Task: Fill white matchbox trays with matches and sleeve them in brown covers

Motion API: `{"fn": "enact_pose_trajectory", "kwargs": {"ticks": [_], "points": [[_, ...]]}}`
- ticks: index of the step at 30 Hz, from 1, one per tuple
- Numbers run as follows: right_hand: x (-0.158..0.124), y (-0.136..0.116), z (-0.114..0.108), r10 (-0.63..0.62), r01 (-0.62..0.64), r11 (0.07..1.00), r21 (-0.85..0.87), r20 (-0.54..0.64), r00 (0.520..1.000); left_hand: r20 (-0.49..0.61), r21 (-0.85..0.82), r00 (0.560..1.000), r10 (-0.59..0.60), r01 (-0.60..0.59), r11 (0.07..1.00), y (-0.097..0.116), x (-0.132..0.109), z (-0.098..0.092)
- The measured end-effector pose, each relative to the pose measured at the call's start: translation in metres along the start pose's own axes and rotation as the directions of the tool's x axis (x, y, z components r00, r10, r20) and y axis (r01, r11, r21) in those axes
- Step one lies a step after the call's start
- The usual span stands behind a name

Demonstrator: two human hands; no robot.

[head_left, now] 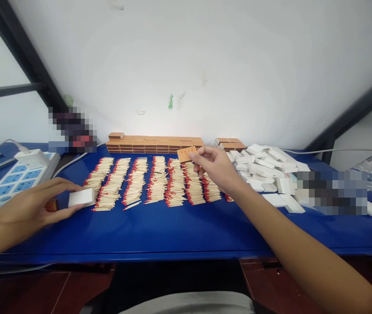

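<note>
Right hand (212,168) pinches the orange matchbox (182,155) between thumb and fingers near the match rows' (156,181) far ends, long axis roughly left-right, well apart from the left hand (37,203), which, leftward and nearer the table (186,235) edge, grips a white box (82,197).

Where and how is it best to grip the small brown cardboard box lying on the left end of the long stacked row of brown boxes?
I would pinch the small brown cardboard box by its left and right ends, coming from above and the front: it lies alone on the long brown row, so both ends look free, and the white wall is behind.
</note>
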State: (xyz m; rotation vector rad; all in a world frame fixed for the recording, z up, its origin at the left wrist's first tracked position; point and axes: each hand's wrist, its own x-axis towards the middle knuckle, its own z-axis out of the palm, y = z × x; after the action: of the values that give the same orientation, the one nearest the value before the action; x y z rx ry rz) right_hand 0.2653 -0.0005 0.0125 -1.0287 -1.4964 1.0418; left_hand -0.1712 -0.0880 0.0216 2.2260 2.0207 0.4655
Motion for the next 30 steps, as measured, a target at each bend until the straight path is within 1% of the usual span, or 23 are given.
{"fn": "enact_pose_trajectory", "kwargs": {"ticks": [5,7,9,11,13,15,18,22,24,27,29,30], "points": [[0.000,0.000,-0.001,0.005,-0.005,1.000,0.002,-0.002,1.000,0.006,-0.028,0.998,-0.064,0.064,0.998,0.006,-0.002,-0.006],[0.001,0.000,-0.001,0.008,-0.008,1.000,0.001,-0.002,1.000,-0.022,-0.077,0.996,-0.085,0.083,0.994,0.008,-0.008,-0.006],[0.001,-0.001,-0.001,0.009,-0.009,1.000,-0.001,-0.004,1.000,-0.055,-0.155,0.989,-0.138,0.128,0.980,0.012,-0.017,-0.005],[0.001,-0.001,-0.001,0.007,-0.007,1.000,0.000,-0.007,1.000,-0.045,-0.218,0.978,-0.205,0.190,0.957,0.017,-0.027,-0.004],[0.001,-0.001,-0.001,0.006,-0.006,1.000,0.004,-0.008,1.000,0.001,-0.244,0.972,-0.235,0.228,0.943,0.021,-0.035,-0.001],[0.000,-0.002,-0.001,0.006,-0.006,1.000,0.004,-0.007,1.000,0.052,-0.250,0.971,-0.235,0.240,0.938,0.022,-0.040,0.002],[0.000,-0.001,-0.001,0.004,-0.004,1.000,0.000,-0.001,1.000,0.120,-0.244,0.965,-0.232,0.255,0.936,0.015,-0.039,0.007],[0.001,0.001,-0.002,-0.007,0.007,1.000,0.004,0.007,1.000,0.110,-0.204,0.965,-0.239,0.257,0.945,-0.002,-0.034,0.011],[0.002,0.001,-0.002,-0.011,0.011,1.000,0.000,0.008,1.000,0.116,-0.184,0.966,-0.230,0.248,0.951,-0.006,-0.033,0.011],[0.001,0.001,-0.002,-0.012,0.012,1.000,-0.008,0.006,1.000,0.093,-0.180,0.976,-0.196,0.211,0.961,0.000,-0.036,0.008],[0.001,0.000,-0.002,-0.008,0.008,1.000,-0.008,0.005,1.000,0.067,-0.208,0.978,-0.198,0.208,0.956,0.010,-0.040,0.006],[0.001,-0.001,-0.002,-0.005,0.005,1.000,-0.006,0.006,1.000,0.050,-0.239,0.975,-0.217,0.222,0.945,0.017,-0.041,0.005]]}}
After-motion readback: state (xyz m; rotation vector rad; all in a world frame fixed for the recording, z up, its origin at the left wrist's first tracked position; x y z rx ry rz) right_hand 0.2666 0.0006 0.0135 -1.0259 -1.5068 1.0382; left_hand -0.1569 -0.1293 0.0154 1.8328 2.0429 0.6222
